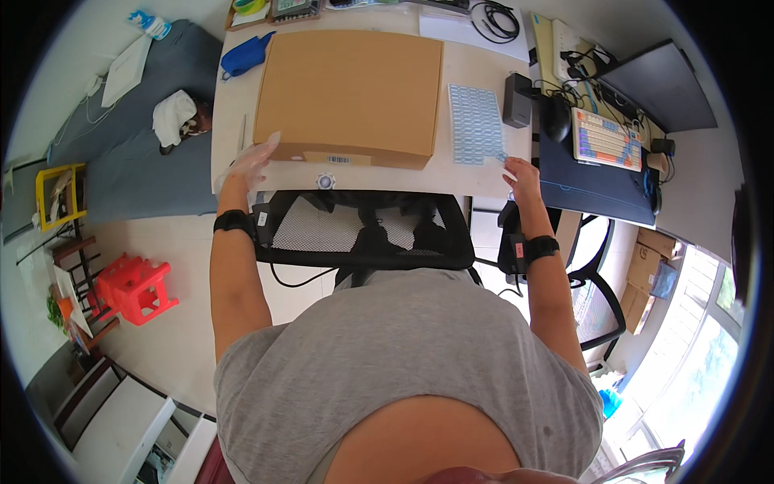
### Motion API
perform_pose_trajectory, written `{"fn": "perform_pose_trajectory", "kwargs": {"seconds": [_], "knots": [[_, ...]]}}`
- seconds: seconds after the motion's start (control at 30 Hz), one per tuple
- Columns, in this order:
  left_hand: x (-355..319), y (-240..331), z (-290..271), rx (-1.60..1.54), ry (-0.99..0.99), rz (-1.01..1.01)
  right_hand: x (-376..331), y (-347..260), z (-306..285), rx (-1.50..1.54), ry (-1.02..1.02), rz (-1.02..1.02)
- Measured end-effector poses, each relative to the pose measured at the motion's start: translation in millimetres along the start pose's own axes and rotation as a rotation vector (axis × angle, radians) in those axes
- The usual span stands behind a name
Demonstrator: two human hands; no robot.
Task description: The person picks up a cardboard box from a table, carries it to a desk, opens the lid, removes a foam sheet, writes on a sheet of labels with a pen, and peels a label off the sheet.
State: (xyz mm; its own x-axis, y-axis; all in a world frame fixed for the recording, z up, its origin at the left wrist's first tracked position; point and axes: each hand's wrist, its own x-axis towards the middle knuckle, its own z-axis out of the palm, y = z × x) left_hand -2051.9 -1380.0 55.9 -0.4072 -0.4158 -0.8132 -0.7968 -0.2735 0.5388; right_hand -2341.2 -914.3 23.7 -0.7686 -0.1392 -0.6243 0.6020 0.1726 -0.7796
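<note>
A large closed cardboard box [347,93] lies flat on the pale table, with a barcode label on its near side. My left hand [255,164], in a clear plastic glove, is at the box's near left corner with its fingers stretched out. To the right of the box lies a sheet of light-blue labels [476,125]. At this sheet's near right corner, my right hand [524,177] pinches a small light-blue label [501,156] between thumb and fingertips. Whether that label is still joined to the sheet, I cannot tell.
A blue pouch [246,55] lies left of the box, and a small round silver object [326,181] sits at the front edge. A black box-shaped device [518,100] stands right of the sheet. Beyond are a mouse [555,118] and keyboard [606,139]. A mesh chair [363,230] is under the table edge.
</note>
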Motion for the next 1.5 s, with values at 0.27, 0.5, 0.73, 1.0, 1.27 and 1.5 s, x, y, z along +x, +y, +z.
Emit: {"fn": "perform_pose_trajectory", "kwargs": {"seconds": [0.27,0.5,0.73,1.0,1.27,1.5], "knots": [[16.4,-4.4,-24.6,0.068,-0.191,0.007,-45.9,-17.6,50.6,-0.246,-0.422,0.013],[20.2,-11.2,-37.3,0.065,-0.251,-0.04,-33.8,4.8,99.3,-0.461,-0.727,0.035],[-5.9,-11.9,-42.1,0.191,-0.278,-0.093,-43.0,-2.1,95.6,-0.291,-0.739,0.208],[-51.6,11.3,-45.6,0.145,-0.355,0.067,-45.5,-3.4,99.9,-0.12,-0.8,0.256],[-30.1,1.3,-44.8,0.153,-0.228,-0.006,-31.7,-0.7,106.3,-0.272,-0.826,0.269],[10.0,-17.2,-38.7,-0.274,-0.001,0.041,-26.3,11.9,103.9,-0.246,-0.868,0.265]]}}
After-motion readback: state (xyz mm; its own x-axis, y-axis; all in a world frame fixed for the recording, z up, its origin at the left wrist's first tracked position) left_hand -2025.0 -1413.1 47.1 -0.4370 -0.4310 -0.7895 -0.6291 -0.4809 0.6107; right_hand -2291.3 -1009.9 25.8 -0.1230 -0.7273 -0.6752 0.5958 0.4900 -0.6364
